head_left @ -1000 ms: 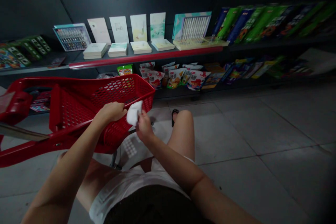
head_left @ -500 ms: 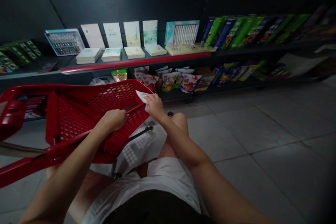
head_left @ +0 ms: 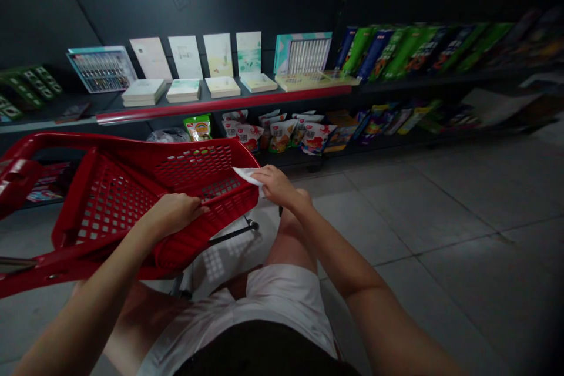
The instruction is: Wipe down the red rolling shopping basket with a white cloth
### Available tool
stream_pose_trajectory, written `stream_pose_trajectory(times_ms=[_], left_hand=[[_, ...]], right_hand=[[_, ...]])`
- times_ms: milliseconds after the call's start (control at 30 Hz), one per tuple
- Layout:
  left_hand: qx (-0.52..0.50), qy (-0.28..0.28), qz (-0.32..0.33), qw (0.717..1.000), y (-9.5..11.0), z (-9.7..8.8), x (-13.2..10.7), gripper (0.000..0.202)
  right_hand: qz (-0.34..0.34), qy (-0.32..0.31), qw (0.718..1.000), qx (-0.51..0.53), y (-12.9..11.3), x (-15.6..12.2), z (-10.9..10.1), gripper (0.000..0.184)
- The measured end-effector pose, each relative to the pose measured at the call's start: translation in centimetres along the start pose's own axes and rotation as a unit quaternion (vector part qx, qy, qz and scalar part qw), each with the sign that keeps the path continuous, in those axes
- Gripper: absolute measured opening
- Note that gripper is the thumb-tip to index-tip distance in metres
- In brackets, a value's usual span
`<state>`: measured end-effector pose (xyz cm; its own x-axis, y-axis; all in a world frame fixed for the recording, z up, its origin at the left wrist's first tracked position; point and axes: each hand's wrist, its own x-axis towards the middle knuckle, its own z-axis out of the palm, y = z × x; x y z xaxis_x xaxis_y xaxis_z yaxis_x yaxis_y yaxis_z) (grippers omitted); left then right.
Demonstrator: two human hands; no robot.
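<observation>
A red plastic shopping cart (head_left: 189,158) stands at my left, its basket walls pierced with small holes. My left hand (head_left: 176,211) is closed over the near top rim of the basket. At the basket's narrow front corner, my right hand (head_left: 274,184) grips a white cloth (head_left: 247,175) and presses it to the rim. Part of the cloth sticks out to the left over the basket; the rest is hidden under the fingers. Bare mesh shows inside the cart.
Ahead runs a dark shelf with a red front strip (head_left: 224,104), holding notebooks (head_left: 222,87), pen sets (head_left: 102,69) and green and blue packs (head_left: 400,53). Snack bags (head_left: 317,138) fill the lower shelf. Grey floor tiles (head_left: 440,205) spread to the right. One cart wheel (head_left: 253,225) shows beneath the basket.
The cart has tilted and shifted slightly. My right hand with the cloth has moved a little right and down, and my left hand has slid slightly left and down.
</observation>
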<state>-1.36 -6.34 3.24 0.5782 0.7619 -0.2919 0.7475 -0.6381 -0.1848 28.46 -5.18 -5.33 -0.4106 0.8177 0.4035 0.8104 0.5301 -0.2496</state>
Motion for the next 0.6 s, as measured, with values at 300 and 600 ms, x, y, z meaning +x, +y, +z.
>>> stream_pose_trajectory(times_ms=[300,600], left_hand=[[-0.075,-0.029,0.016,0.997,-3.2,0.8,-3.9,0.06],[-0.048,0.051,0.052,0.996,6.4,0.7,1.9,0.058]], right_hand=[[-0.126,0.001,0.99,0.063,-1.3,-2.1,0.3,0.039],[0.003,0.035,0.992,0.117,5.5,7.2,4.1,0.049]])
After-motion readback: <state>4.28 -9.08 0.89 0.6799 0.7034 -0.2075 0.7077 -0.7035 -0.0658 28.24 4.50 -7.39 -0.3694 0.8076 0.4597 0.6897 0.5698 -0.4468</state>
